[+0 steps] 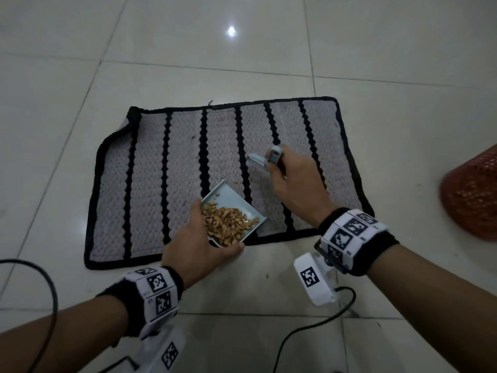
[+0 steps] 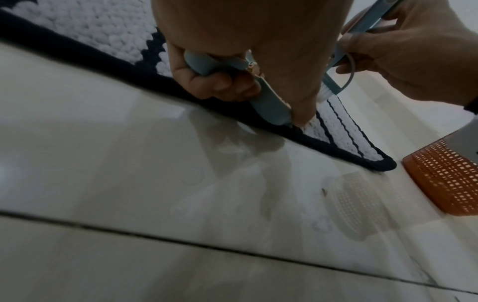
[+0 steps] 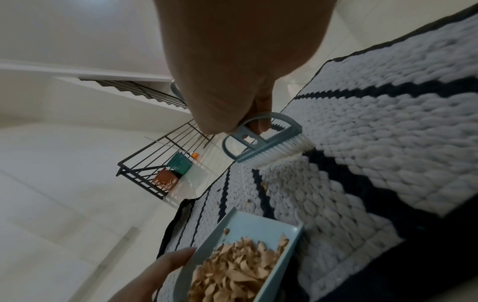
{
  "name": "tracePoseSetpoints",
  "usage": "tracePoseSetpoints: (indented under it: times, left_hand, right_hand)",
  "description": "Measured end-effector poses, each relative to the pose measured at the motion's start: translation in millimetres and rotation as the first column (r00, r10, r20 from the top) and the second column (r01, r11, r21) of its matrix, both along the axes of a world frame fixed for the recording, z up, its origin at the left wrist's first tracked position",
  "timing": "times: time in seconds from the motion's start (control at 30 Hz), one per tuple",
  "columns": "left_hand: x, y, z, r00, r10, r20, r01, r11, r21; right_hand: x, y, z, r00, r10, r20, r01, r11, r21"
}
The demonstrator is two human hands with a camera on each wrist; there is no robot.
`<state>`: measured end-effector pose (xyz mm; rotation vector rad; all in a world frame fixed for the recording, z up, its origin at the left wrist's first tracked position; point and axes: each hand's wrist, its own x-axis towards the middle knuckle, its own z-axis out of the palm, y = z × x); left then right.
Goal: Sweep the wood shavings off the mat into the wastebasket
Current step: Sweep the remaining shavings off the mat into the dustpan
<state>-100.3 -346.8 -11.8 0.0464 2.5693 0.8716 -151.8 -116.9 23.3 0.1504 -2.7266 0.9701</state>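
A person crouches over a grey mat (image 1: 188, 170) with black stripes, lying flat on a pale tiled floor (image 1: 80, 63). Their left hand (image 1: 199, 246) grips the rear of a small pale blue dustpan (image 1: 231, 203), fingers curled underneath and thumb along its side; the pan's open lip points toward about 1 o'clock and is tipped up, probably so its load slides to the back and does not spill. In the pan lies a heap of tan wood shavings (image 1: 228, 224), piled against the hand end, with the front part of the pan nearly bare. Their right hand (image 1: 293, 179) is closed round the handle of a matching blue hand brush (image 3: 261, 143), whose white bristles touch the mat just beyond the pan's lip, placed to push stragglers toward it. A few small shavings remain on the mat between brush and pan, and one lies on the floor near the mat's near edge. The orange mesh wastebasket (image 1: 473, 197) stands on the floor at about 3 o'clock, just beside the mat's right corner; its inside cannot be seen. Most of the sweeping looks done; emptying the pan has not happened yet.
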Motion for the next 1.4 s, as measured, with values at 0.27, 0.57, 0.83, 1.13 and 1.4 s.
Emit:
tracePoseSetpoints:
  times: [0.27, 0.57, 0.83, 1.13, 1.4]
  left_hand:
    - [6.0, 13.4, -2.4, 0.996, 0.09, -0.004, -0.09, 0.996, 0.0]
    - [4.2, 15.0, -5.3, 0.994, 0.106, 0.018, -0.106, 0.994, -0.003]
    - [4.7, 12.5, -6.4, 0.997, 0.081, 0.008, -0.081, 0.996, -0.023]
    - [5.0, 12.4, -6.9, 0.997, 0.076, -0.011, -0.076, 0.997, -0.023]
    - [4.6, 11.3, -9.5, 0.997, 0.072, -0.008, -0.072, 0.997, -0.014]
  right_hand:
    - [-17.0, -23.4, 0.1, 0.992, 0.101, 0.078, -0.098, 0.994, -0.04]
    - [-0.6, -29.2, 1.9, 0.982, 0.107, 0.153, -0.089, 0.989, -0.119]
    - [-10.1, -15.6, 16.1, 0.978, -0.154, 0.14, 0.181, 0.963, -0.202]
    - [-11.3, -16.6, 17.9, 0.95, -0.209, 0.232, 0.272, 0.917, -0.291]
    - [-1.3, -22.7, 9.9, 0.932, -0.056, 0.359, 0.178, 0.932, -0.317]
